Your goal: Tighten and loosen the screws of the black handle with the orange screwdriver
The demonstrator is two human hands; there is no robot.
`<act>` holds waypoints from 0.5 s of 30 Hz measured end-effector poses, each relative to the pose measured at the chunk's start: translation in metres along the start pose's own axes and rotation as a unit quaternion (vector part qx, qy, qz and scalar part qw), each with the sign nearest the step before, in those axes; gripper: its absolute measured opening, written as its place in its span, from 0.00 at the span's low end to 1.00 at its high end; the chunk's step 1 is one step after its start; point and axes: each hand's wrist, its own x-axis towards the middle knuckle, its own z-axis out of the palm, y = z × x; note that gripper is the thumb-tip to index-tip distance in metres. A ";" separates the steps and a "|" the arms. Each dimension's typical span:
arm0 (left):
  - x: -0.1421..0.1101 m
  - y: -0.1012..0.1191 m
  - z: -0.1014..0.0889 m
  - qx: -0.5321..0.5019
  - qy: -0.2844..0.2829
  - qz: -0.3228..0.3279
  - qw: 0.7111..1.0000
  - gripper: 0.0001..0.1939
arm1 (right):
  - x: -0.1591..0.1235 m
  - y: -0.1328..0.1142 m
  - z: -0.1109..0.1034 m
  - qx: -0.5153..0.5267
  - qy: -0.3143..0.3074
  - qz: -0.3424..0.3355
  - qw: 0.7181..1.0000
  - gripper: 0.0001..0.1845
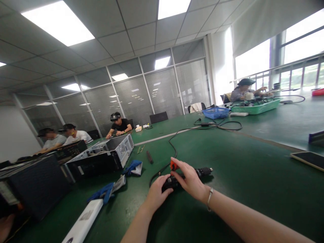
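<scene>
A black electric screwdriver (204,172) lies on the green table in front of me, its metal tip pointing right. My left hand (159,191) is closed around its left end, fingers on top and thumb at the near side. Over the tool's middle, my right hand (189,179) pinches a small orange piece (173,165) between thumb and fingers. Whether that piece is attached to the tool is hidden by my fingers. A black cable (174,143) loops close behind my left hand and runs to the back of the table.
To the left are an opened computer case (96,165), blue-grey gloves (108,190), a white box (84,219) and a dark stick (149,157). A blue basket (216,113) and green tray (258,108) stand at the back; a phone (308,159) lies right. Several people sit around the table.
</scene>
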 end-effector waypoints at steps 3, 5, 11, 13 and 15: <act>-0.001 0.000 0.000 0.001 -0.006 -0.002 1.000 0.28 | -0.001 0.000 0.001 0.013 -0.007 0.007 1.000 0.31; -0.001 0.001 -0.001 0.001 -0.004 0.001 1.000 0.27 | -0.001 -0.001 0.001 0.023 -0.013 0.007 1.000 0.33; 0.000 0.000 0.000 -0.002 0.001 0.005 1.000 0.27 | 0.003 -0.002 0.000 0.032 -0.014 0.018 0.999 0.27; 0.000 -0.001 0.001 -0.002 0.000 0.003 1.000 0.28 | 0.003 -0.003 -0.001 0.041 -0.017 0.023 0.999 0.28; 0.000 -0.001 0.000 -0.002 -0.001 0.003 1.000 0.28 | 0.002 -0.004 -0.002 0.053 -0.023 0.020 0.998 0.30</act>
